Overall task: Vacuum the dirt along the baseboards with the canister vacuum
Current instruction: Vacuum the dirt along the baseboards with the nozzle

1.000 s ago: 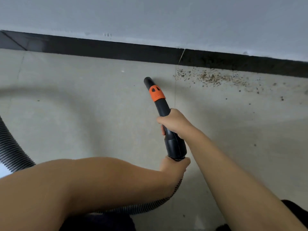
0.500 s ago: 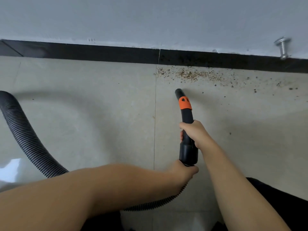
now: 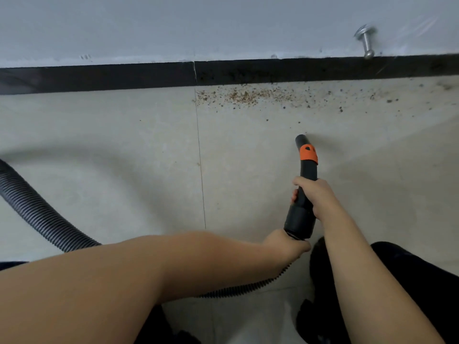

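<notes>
Right hand (image 3: 314,194) wraps the black vacuum nozzle (image 3: 304,180) mid-shaft, just below its orange collar (image 3: 308,153). Left hand (image 3: 285,247) grips the ribbed hose (image 3: 37,209) right at the nozzle's rear cuff. Nozzle tip points at the wall, near but short of the dirt (image 3: 248,95). Dirt lies in a band on the floor tile (image 3: 124,157) against the black baseboard (image 3: 99,76). Metal door stop (image 3: 365,43) on wall, upper right.

Right hand (image 3: 315,194): fingers curled around the nozzle tube, forearm stretched forward
Left hand (image 3: 285,247): wrist bent, apparently gripping the tube's rear end; fingers hidden
Left forearm: crosses rightward
</notes>
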Motion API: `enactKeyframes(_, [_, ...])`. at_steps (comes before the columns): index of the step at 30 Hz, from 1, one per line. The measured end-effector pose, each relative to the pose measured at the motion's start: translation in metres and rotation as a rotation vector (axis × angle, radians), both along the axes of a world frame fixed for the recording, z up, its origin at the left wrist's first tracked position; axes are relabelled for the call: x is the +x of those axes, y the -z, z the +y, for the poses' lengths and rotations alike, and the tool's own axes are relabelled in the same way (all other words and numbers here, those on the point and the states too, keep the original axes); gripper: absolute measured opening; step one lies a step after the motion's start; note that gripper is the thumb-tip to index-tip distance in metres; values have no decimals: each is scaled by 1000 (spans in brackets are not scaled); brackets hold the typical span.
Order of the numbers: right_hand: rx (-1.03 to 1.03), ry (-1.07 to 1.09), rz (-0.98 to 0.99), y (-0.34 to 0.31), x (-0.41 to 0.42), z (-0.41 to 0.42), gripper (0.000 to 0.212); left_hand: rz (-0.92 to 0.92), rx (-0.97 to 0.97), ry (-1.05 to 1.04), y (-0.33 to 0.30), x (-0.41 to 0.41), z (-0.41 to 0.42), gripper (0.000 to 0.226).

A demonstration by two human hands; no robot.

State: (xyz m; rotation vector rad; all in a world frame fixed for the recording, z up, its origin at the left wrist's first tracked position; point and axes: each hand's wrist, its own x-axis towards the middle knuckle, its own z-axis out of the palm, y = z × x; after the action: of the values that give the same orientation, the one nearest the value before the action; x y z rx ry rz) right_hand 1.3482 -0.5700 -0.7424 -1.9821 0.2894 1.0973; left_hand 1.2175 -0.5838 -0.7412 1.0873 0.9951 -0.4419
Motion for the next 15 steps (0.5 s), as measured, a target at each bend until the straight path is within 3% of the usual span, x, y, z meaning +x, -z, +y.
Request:
enactKeyframes(11, [48, -214, 35, -1, -17, 36, 13, 7, 33, -191, 11, -8, 6, 15])
enactKeyframes(15, [63, -191, 52, 2, -17, 40, 11, -13, 29, -182, 14, -9, 12, 13])
